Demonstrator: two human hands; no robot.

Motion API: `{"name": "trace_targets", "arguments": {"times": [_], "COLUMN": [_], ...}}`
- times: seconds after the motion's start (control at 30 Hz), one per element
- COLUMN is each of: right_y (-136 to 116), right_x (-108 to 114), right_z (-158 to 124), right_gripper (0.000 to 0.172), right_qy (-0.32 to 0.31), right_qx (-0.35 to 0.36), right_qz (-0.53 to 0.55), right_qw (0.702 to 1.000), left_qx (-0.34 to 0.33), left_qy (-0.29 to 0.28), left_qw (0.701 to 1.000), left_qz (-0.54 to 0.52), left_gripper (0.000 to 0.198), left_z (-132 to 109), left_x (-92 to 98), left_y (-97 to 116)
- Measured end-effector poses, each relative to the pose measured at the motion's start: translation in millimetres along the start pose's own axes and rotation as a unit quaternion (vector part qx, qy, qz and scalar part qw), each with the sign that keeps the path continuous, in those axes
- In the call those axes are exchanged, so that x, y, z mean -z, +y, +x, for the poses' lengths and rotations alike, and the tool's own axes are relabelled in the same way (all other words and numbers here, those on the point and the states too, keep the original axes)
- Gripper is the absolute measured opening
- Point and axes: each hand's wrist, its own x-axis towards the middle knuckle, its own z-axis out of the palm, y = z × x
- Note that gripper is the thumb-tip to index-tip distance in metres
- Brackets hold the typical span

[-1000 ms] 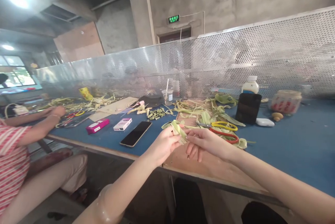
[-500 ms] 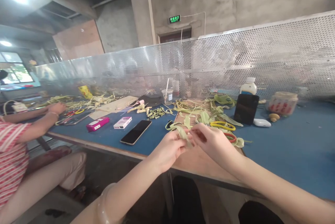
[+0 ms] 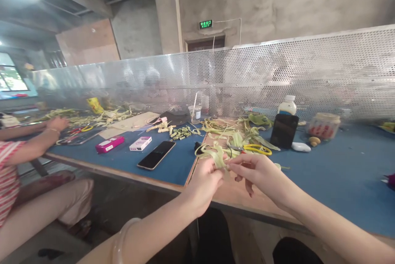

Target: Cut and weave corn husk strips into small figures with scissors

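Note:
Pale green strips that look like corn husk [image 3: 217, 155] fan upward from my left hand [image 3: 204, 182], whose fingers are closed around their lower ends. My right hand [image 3: 261, 173] meets it from the right, thumb and index fingertip pinched at the base of the strips, the other fingers hanging loosely downward. Both hands are just above a brown board [image 3: 230, 192] at the table's front edge. Behind the right hand lie yellow-handled scissors [image 3: 258, 149] among loose husk pieces [image 3: 237, 138]. The fingers hide exactly where the strips join.
On the blue table [image 3: 339, 190], a phone [image 3: 156, 155], a small white box [image 3: 140, 143] and a magenta pack [image 3: 109, 144] lie left. At right stand a dark upright device [image 3: 284, 131], a bottle [image 3: 287, 105], an earbud case [image 3: 300, 147] and a jar [image 3: 324, 126]. Another person's hand [image 3: 58, 124] works far left.
My right hand has turned, its lower fingers now hanging open below the pinch. The red handle seen beside it before is now mostly covered. The view has shifted slightly to the right.

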Motion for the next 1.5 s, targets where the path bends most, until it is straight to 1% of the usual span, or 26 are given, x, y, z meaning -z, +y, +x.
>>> {"name": "trace_targets", "arguments": {"times": [0.07,0.13,0.2,0.3,0.43,0.57,0.67,0.77,0.97,1.1,1.17,1.27,1.33,1.43,1.5], "right_y": [2.4,3.4,1.8,-3.8,-10.5,-14.8,-18.2,-20.4,-22.2,-23.9,-22.7,-19.1,-17.6,-18.7,-20.1], "right_x": [0.0,-0.3,0.3,4.2,12.4,19.2,21.7,22.0,22.2,24.2,24.1,22.4,21.0,18.8,17.6], "right_z": [1.2,1.3,0.8,0.1,0.5,0.3,-0.6,-1.2,-3.3,-3.8,-3.2,-2.5,-2.8,-4.5,-5.9], "right_gripper": [0.028,0.028,0.027,0.027,0.026,0.022,0.019,0.02,0.022,0.021,0.022,0.025,0.025,0.021,0.016], "right_qy": [-0.026,-0.028,-0.023,-0.021,-0.036,-0.054,-0.067,-0.074,-0.065,-0.082,-0.084,-0.069,-0.05,-0.009,0.025], "right_qx": [-0.026,-0.038,-0.046,-0.045,-0.053,-0.055,-0.053,-0.058,-0.054,-0.068,-0.065,-0.042,-0.019,0.027,0.049], "right_qz": [0.072,0.101,0.09,0.038,0.0,0.003,-0.004,-0.011,-0.032,-0.02,-0.03,-0.065,-0.108,-0.188,-0.223], "right_qw": [0.997,0.994,0.995,0.998,0.998,0.997,0.996,0.996,0.996,0.994,0.994,0.995,0.993,0.982,0.973], "left_qx": [-0.012,-0.023,-0.026,-0.019,-0.016,-0.025,-0.027,-0.025,-0.015,-0.027,-0.022,-0.011,-0.009,-0.01,-0.001], "left_qy": [-0.009,-0.008,-0.006,-0.017,-0.03,-0.048,-0.055,-0.06,-0.058,-0.067,-0.061,-0.05,-0.047,-0.049,-0.048], "left_qw": [1.0,1.0,1.0,1.0,0.999,0.997,0.997,0.998,0.998,0.997,0.998,0.999,0.999,0.998,0.997], "left_qz": [-0.003,-0.01,-0.011,-0.01,-0.029,-0.046,-0.037,-0.026,-0.013,-0.014,-0.013,-0.011,-0.016,-0.038,-0.055], "left_gripper": [0.04,0.039,0.037,0.029,0.022,0.022,0.022,0.023,0.023,0.025,0.025,0.025,0.026,0.026,0.026], "left_z": [-0.4,-0.5,-0.6,-0.5,0.0,-0.3,-1.9,-3.8,-5.1,-4.9,-4.8,-4.2,-3.7,-2.6,-1.8], "left_x": [-3.0,-5.4,-6.7,-6.6,-5.5,-5.8,-6.2,-5.8,-3.7,-4.2,-5.2,-6.8,-7.8,-9.0,-9.5], "left_y": [0.2,0.2,0.4,2.2,6.7,11.2,13.6,14.9,14.9,15.7,16.0,16.4,16.8,17.6,17.5]}}
